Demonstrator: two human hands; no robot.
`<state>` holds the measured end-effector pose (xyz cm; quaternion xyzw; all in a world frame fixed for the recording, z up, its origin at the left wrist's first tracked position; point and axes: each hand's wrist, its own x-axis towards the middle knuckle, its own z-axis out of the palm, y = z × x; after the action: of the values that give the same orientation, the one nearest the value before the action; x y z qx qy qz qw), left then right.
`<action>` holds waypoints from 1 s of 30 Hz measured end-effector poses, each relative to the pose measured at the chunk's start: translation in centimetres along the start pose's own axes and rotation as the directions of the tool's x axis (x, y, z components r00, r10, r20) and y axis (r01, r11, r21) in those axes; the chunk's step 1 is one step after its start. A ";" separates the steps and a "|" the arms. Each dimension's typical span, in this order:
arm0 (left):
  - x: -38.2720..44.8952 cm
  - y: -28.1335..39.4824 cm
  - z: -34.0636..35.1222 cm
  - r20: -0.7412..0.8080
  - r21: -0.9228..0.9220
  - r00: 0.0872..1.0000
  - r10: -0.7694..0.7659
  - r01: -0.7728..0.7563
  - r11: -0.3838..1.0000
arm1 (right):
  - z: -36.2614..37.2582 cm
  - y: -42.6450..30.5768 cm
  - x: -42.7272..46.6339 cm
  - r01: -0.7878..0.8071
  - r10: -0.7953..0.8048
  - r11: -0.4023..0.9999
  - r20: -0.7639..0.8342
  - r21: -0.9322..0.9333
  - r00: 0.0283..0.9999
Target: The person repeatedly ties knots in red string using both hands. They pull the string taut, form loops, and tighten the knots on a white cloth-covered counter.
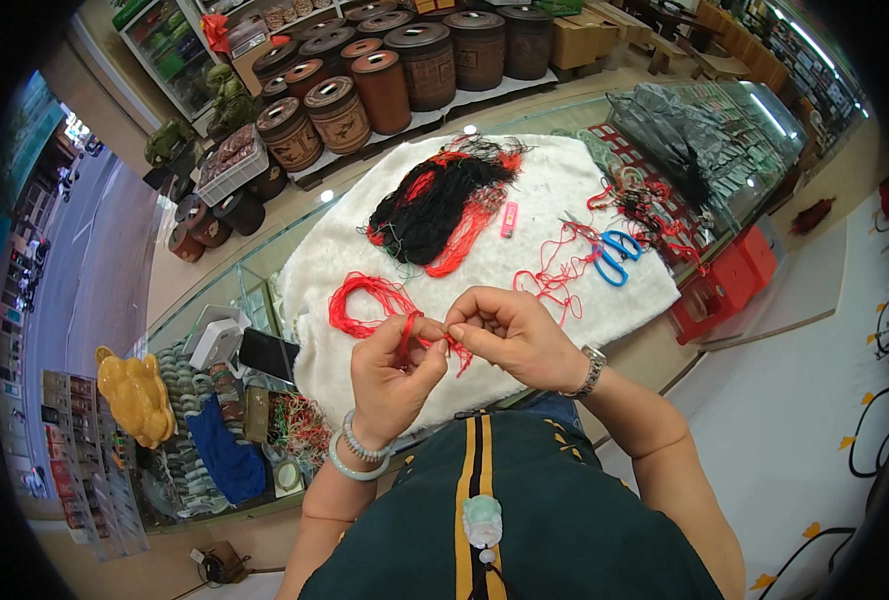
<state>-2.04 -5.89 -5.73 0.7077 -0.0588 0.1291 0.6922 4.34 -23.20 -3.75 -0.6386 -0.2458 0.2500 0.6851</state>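
My left hand (396, 371) pinches red cord (408, 330) between thumb and fingertips, with a strand looped over its fingers. Close against it, my right hand (508, 334) grips the same cord, and the fingertips of both hands nearly meet. Loose red ends hang below the pinch. Behind my left hand a coiled red cord hank (354, 304) lies on a white plush cloth (482, 390). Farther back rests a thick bundle of black and red cords (433, 206). To its right lie a pink lighter (510, 220) and blue-handled scissors (615, 255) among tangled red cord (553, 277).
The cloth covers a glass display counter (242, 289). At left sit a black phone (268, 354), a yellow ceramic figure (137, 397), a blue cloth (227, 450) and many bangles. Knotted cords (639, 202) and a red stool (729, 277) are at right. Brown lidded jars (420, 67) stand beyond.
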 end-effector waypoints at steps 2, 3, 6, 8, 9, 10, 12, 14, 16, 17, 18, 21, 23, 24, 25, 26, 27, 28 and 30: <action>-0.1 0.2 0.1 0.029 -0.007 0.999 -0.045 0.045 0.999 | 0.1 0.2 0.1 0.031 -0.031 1.000 -0.023 -0.004 0.999; -0.1 0.3 0.1 0.040 -0.022 0.996 -0.074 0.075 0.997 | 0.2 0.3 0.1 0.051 -0.051 0.999 -0.017 0.011 0.999; -0.3 0.5 0.5 0.046 -0.139 0.986 -0.159 0.164 0.977 | 0.1 0.0 0.0 0.037 -0.037 0.999 0.008 0.008 0.999; -0.3 0.6 0.4 0.062 -0.144 0.987 -0.146 0.154 0.978 | -0.2 -0.5 -0.2 0.006 -0.006 1.000 0.033 -0.022 0.999; -0.3 0.6 0.4 0.064 -0.151 0.985 -0.159 0.167 0.974 | -0.3 -0.8 -0.3 0.002 -0.001 1.000 0.045 -0.011 0.999; -0.2 0.7 0.3 0.070 -0.144 0.987 -0.147 0.156 0.977 | -0.4 -1.0 -0.4 -0.001 0.002 1.000 0.055 -0.010 0.998; -0.2 0.7 0.1 0.072 -0.147 0.985 -0.160 0.169 0.975 | -0.8 -1.4 -0.6 -0.055 0.057 0.998 0.068 -0.035 0.996; -0.2 0.7 0.1 0.101 -0.128 0.982 -0.161 0.174 0.977 | -1.2 -1.7 -0.8 -0.137 0.142 0.987 0.067 -0.080 0.988; -0.1 0.8 0.2 0.124 -0.126 0.977 -0.171 0.186 0.974 | -1.1 -1.7 -0.7 -0.042 0.052 0.981 0.050 -0.191 0.997; -0.1 0.8 0.3 0.131 -0.130 0.976 -0.175 0.192 0.973 | -1.0 -1.7 -0.7 -0.006 0.019 0.967 0.045 -0.254 0.999; 0.0 0.8 0.3 0.140 -0.144 0.972 -0.187 0.207 0.968 | -1.0 -1.7 -0.8 0.024 -0.015 0.965 0.035 -0.262 0.999; 0.3 1.1 0.0 0.205 -0.177 0.959 -0.195 0.233 0.956 | -1.0 -2.0 -0.9 0.042 -0.038 0.937 0.017 -0.346 0.999; 0.5 1.5 -0.2 0.249 -0.272 0.941 -0.230 0.296 0.916 | -1.3 -2.5 -1.2 0.083 -0.077 0.895 0.031 -0.437 0.997; 0.5 1.6 -0.2 0.273 -0.317 0.930 -0.245 0.328 0.890 | -1.2 -2.6 -1.1 0.053 -0.050 0.895 0.018 -0.443 0.999; 0.5 1.8 -0.2 0.276 -0.318 0.930 -0.242 0.326 0.890 | -1.1 -2.6 -1.1 0.063 -0.065 0.893 0.012 -0.446 0.998; 0.5 1.9 -0.2 0.278 -0.319 0.930 -0.239 0.325 0.890 | -1.1 -2.7 -1.1 0.074 -0.079 0.890 0.007 -0.449 0.997; 0.4 2.0 -0.2 0.279 -0.322 0.929 -0.245 0.331 0.887 | -1.1 -2.7 -1.2 0.076 -0.085 0.884 0.002 -0.461 0.996; 0.4 2.1 -0.2 0.284 -0.285 0.934 -0.217 0.298 0.911 | -1.1 -2.7 -1.2 0.078 -0.090 0.878 -0.001 -0.473 0.996; 0.2 2.3 -0.2 0.293 -0.213 0.940 -0.176 0.243 0.946 | -1.0 -2.7 -1.3 0.099 -0.113 0.875 -0.002 -0.474 0.994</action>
<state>-2.43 -5.78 -3.49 0.6294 -0.0919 -0.0518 0.7699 4.12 -24.98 -1.13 -0.7757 -0.3240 0.1350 0.5245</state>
